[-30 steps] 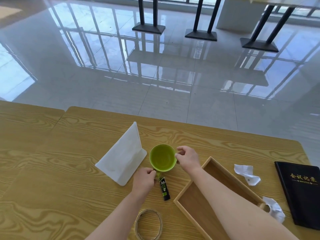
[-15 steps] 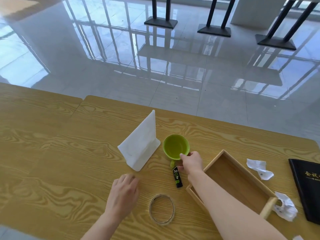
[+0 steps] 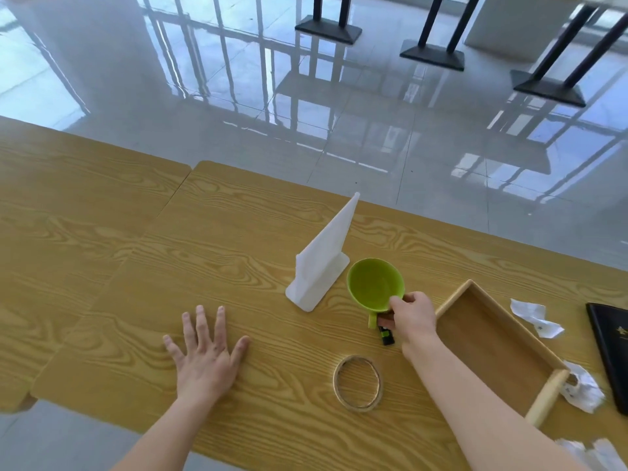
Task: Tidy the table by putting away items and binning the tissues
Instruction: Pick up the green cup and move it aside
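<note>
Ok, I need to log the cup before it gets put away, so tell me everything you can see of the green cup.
The green cup is lime green all over, glossy like plastic or glazed ceramic, with a wide round mouth and one handle pointing toward the person. It looks empty. It appears tipped, its opening facing the camera, just right of the white stand. The right hand grips its near rim and handle; whether it touches the table is unclear.

On the desk (image 3: 238, 232) the stand (image 3: 323, 266) stood just left of the cup (image 3: 373, 287); the right hand (image 3: 413, 317) gripped the cup's near rim, over the tube (image 3: 386, 335); the tape ring (image 3: 357, 382) lay nearer; the tray (image 3: 547, 365) sat to the right, tissues (image 3: 535, 321) and a book (image 3: 611, 351) beyond it; the left hand (image 3: 204, 355) lay flat at the left.
</note>
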A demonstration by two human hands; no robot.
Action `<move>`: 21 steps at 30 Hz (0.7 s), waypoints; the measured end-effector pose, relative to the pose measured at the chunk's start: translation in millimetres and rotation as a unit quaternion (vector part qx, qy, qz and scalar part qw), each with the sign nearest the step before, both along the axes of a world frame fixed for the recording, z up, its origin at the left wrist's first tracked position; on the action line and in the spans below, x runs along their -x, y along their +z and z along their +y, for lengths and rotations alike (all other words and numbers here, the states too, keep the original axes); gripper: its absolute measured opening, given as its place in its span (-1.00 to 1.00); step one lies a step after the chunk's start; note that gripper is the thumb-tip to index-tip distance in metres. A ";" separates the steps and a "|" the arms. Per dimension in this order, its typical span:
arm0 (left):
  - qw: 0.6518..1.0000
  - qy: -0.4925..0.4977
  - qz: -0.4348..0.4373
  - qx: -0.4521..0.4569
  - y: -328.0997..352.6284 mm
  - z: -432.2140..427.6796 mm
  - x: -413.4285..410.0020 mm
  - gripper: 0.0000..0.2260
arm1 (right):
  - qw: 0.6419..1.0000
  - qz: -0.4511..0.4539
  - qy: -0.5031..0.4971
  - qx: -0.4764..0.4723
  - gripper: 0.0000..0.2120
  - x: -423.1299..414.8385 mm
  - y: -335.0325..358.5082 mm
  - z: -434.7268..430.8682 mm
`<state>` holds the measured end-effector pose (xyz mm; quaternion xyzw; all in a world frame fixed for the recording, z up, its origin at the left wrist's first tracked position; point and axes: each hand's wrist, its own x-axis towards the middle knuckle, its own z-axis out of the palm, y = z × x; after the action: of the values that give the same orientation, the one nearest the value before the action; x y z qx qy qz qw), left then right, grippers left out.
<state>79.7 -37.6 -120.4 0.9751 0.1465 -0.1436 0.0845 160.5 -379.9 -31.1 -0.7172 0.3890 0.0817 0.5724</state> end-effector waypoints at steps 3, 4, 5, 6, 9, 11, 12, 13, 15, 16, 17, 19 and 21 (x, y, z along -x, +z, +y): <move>1.000 -0.001 0.004 0.011 3.8 1.2 -0.6 -0.26 | 1.000 -0.018 -0.006 -0.001 -0.91 15.0 7.4 12.4; 1.000 -0.004 0.004 0.013 5.1 2.5 -1.1 -0.25 | 1.000 -0.022 -0.007 -0.007 -0.91 19.7 10.0 17.3; 1.000 -0.006 0.004 0.014 6.4 4.0 -1.4 -0.26 | 1.000 -0.025 -0.007 -0.015 -0.91 24.1 12.3 22.8; 1.000 -0.009 0.004 0.015 7.9 5.7 -1.6 -0.26 | 0.999 -0.027 -0.005 -0.022 -0.91 28.7 14.0 28.2; 1.000 -0.006 0.003 0.023 13.3 11.9 0.2 -0.28 | 0.999 -0.026 0.017 -0.037 -0.92 42.6 16.2 44.9; 1.000 0.005 0.000 0.030 16.5 16.3 5.0 -0.30 | 0.998 -0.023 0.037 -0.043 -0.92 51.5 14.6 54.6; 0.999 0.014 -0.001 0.033 18.2 18.6 9.5 -0.32 | 0.998 -0.022 0.049 -0.045 -0.92 56.0 13.7 59.4; 0.999 0.023 -0.002 0.036 20.4 21.4 14.9 -0.33 | 0.997 -0.020 0.060 -0.047 -0.92 60.4 12.6 63.9; 0.998 0.043 -0.006 0.038 25.9 26.8 27.8 -0.35 | 0.995 -0.014 0.083 -0.054 -0.92 68.1 10.1 73.1; 0.998 0.055 -0.008 0.037 29.5 29.9 35.2 -0.36 | 0.994 -0.011 0.096 -0.057 -0.92 71.4 9.3 78.5; 0.997 0.067 -0.010 0.036 33.2 33.4 42.6 -0.36 | 0.992 -0.009 0.109 -0.060 -0.92 75.0 9.1 84.9; 0.995 0.092 -0.015 0.033 39.9 42.6 53.5 -0.38 | 0.988 -0.009 0.138 -0.067 -0.92 78.9 8.5 101.1; 0.994 0.106 -0.014 0.027 44.4 53.7 60.7 -0.38 | 0.982 -0.008 0.175 -0.069 -0.91 80.1 8.9 120.8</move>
<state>18.9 16.1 -76.0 0.9533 0.2439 -0.1245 0.1277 80.4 -259.1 -22.2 -0.7339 0.2463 0.2015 0.6001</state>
